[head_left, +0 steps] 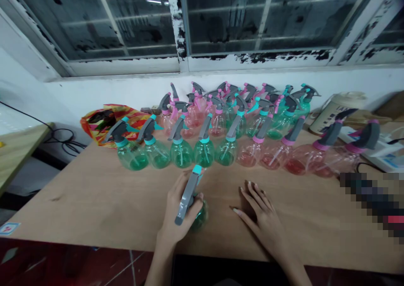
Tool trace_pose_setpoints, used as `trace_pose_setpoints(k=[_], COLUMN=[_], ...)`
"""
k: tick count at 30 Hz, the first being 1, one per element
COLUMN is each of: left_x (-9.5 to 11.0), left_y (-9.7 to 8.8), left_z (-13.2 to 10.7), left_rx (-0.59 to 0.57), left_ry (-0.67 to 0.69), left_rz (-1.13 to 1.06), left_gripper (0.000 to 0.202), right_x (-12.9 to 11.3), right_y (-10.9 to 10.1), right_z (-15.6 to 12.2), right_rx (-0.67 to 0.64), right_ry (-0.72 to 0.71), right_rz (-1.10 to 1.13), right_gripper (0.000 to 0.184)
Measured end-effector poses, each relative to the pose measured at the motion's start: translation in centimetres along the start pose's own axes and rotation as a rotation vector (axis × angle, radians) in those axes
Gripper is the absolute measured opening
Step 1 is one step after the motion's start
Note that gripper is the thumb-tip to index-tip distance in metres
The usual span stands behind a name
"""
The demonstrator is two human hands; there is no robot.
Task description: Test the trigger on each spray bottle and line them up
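Note:
My left hand (181,210) is closed around the neck of a green spray bottle (199,218), just under its grey and teal trigger head. That bottle is upright near the table's front edge, its lower part partly hidden by my fingers. To its right, my right hand (260,218) lies palm down with fingers spread and holds nothing. Beyond both hands runs a row of spray bottles: several green ones (181,154) with teal collars on the left, several pink ones (274,157) with pink collars on the right.
More pink and green spray bottles (217,124) crowd behind the row, against the wall. A red and yellow plastic bag (126,113) sits at the back left. At the back right are a large white container (337,109) and a white device (375,151). Black cable (65,141) hangs at left.

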State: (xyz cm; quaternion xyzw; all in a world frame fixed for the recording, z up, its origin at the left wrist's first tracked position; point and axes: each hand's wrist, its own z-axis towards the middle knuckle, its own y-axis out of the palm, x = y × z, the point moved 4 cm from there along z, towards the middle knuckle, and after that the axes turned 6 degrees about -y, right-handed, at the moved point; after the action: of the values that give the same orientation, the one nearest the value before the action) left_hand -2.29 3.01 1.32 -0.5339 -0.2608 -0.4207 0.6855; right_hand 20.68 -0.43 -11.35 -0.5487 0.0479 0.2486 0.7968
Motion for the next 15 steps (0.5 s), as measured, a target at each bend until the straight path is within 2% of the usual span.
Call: trace_pose_setpoints(k=[12, 15], left_x=[0.66, 0.86], left_y=[-0.21, -0.24], left_z=[0.17, 0.29], left_rx=[0.005, -0.002], left_ry=[-0.013, -0.02], left_rz=[0.005, 0.005], left_gripper=[0.037, 0.031], right_x=[0.17, 0.12], right_y=[0.02, -0.08], right_z=[-0.27, -0.27], right_rx=[0.0, 0.011], right_ry=[-0.011, -0.009], right_rz=[0.0, 0.007], right_gripper=[0.061, 0.062])
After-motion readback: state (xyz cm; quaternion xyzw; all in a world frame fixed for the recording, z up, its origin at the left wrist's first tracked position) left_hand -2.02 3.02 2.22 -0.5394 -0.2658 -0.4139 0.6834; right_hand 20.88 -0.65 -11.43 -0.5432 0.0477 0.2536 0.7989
